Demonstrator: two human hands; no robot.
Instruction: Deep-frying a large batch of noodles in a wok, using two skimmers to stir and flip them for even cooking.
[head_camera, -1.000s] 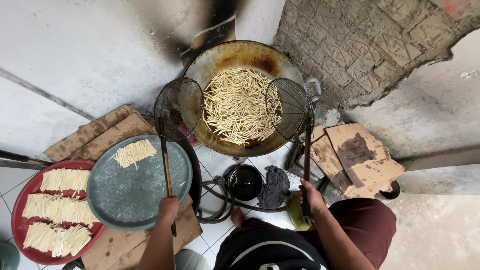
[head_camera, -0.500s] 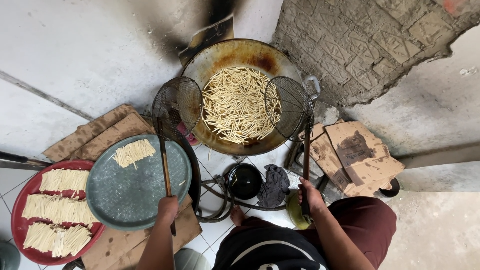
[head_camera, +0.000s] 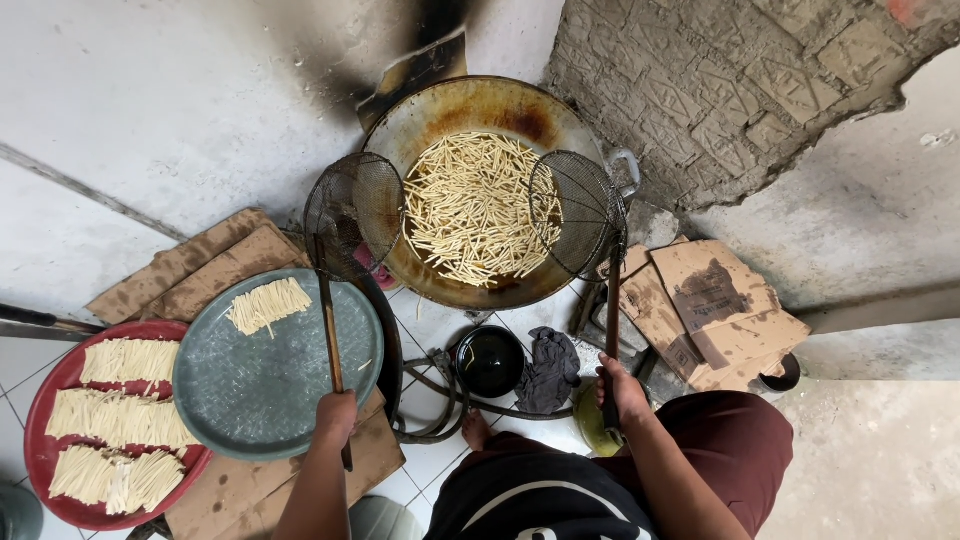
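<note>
My left grip (head_camera: 336, 417) is clamped on one mesh skimmer (head_camera: 352, 212), my right grip (head_camera: 622, 391) on the other (head_camera: 578, 213); the wok (head_camera: 480, 110) of frying strips (head_camera: 476, 206) sits ahead between them. I'd sweep both inward gently.

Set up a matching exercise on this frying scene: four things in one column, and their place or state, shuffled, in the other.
Things:
1. wok
2. grey tray
3. red tray
4. black bowl

Places or states:
A. holds three rows of pale dough strips
B. full of frying sticks
C. on the floor by a dark rag
D. bears one small bunch of strips

Pairs: 1-B, 2-D, 3-A, 4-C
</note>
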